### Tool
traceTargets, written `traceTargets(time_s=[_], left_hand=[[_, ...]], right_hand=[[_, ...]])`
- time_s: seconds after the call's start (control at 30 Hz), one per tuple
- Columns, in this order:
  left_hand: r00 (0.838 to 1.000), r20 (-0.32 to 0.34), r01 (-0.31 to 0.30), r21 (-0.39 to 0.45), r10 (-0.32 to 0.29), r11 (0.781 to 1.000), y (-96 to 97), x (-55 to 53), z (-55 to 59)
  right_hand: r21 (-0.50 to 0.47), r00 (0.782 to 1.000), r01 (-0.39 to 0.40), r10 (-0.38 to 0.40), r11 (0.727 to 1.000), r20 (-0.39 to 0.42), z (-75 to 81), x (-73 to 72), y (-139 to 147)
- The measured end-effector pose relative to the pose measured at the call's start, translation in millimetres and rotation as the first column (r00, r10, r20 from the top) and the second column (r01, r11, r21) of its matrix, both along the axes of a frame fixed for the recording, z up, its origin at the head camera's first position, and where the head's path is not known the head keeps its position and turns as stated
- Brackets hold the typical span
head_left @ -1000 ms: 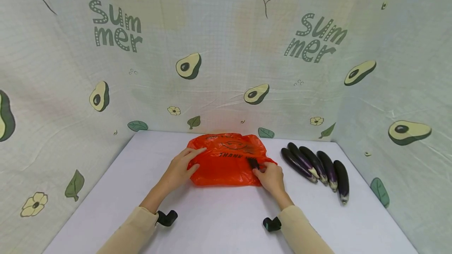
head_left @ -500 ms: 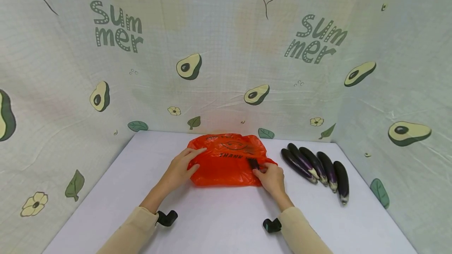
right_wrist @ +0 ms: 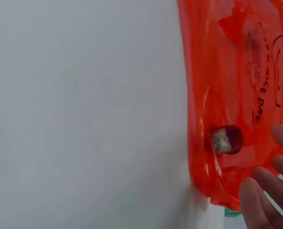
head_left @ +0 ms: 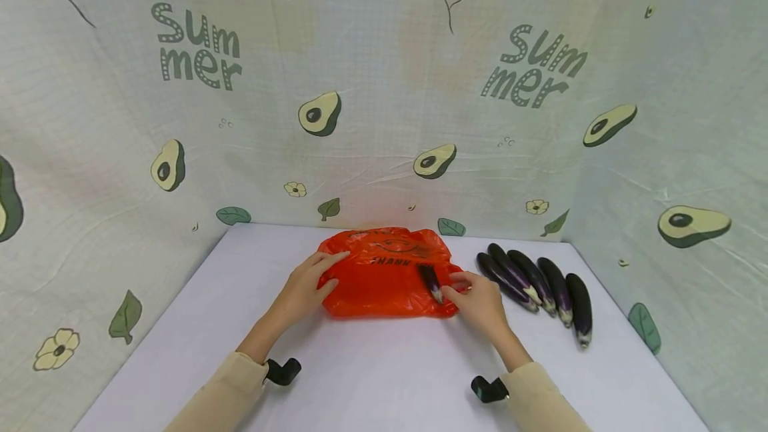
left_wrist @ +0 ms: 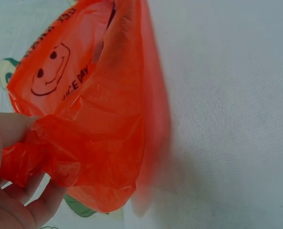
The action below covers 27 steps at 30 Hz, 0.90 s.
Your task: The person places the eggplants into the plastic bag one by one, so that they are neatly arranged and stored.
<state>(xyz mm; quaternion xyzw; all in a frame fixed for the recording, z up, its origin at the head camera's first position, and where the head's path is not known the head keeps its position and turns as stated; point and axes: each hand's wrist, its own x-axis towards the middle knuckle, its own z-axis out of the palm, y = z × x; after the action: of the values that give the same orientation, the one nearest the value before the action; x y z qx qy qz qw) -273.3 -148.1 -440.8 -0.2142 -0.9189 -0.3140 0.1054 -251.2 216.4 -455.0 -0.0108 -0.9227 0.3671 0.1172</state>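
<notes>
A red plastic bag printed with "THANK YOU" stands on the table with its mouth held wide. One dark purple eggplant leans inside, near the right end; in the right wrist view its pale stem end shows. My left hand grips the bag's left side, with bunched plastic between thumb and fingers in the left wrist view. Beside the bag's right edge is my right hand, its fingers loosely spread and no longer around the eggplant.
Several more eggplants lie in a fanned row on the white table, right of the bag. Cloth printed with avocados hangs behind and along both sides.
My right hand has let go of the eggplant and moved right, leaving its stem end visible in the bag. The left hand stays in place.
</notes>
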Motion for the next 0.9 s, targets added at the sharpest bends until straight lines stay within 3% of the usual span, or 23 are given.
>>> traceTargets(time_s=[0.2,0.37,0.57,0.9], left_hand=[[1.000,0.002,-0.001,0.008,0.001,1.000,-0.8,0.2,0.3],[1.000,-0.001,0.003,0.008,-0.003,1.000,-1.2,1.9,1.3],[1.000,0.003,0.009,0.007,-0.009,1.000,-2.0,0.6,0.5],[1.000,-0.002,0.005,0.008,-0.005,1.000,-2.6,1.3,0.7]], right_hand=[[0.077,0.997,-0.006,0.011,0.997,-0.073,19.5,8.2,24.3],[0.132,0.996,0.010,0.001,0.991,-0.088,26.4,7.9,51.5],[0.200,0.994,0.020,0.001,0.980,-0.105,17.6,3.3,89.3],[0.249,0.997,0.071,-0.065,0.966,-0.033,1.5,1.6,129.6]])
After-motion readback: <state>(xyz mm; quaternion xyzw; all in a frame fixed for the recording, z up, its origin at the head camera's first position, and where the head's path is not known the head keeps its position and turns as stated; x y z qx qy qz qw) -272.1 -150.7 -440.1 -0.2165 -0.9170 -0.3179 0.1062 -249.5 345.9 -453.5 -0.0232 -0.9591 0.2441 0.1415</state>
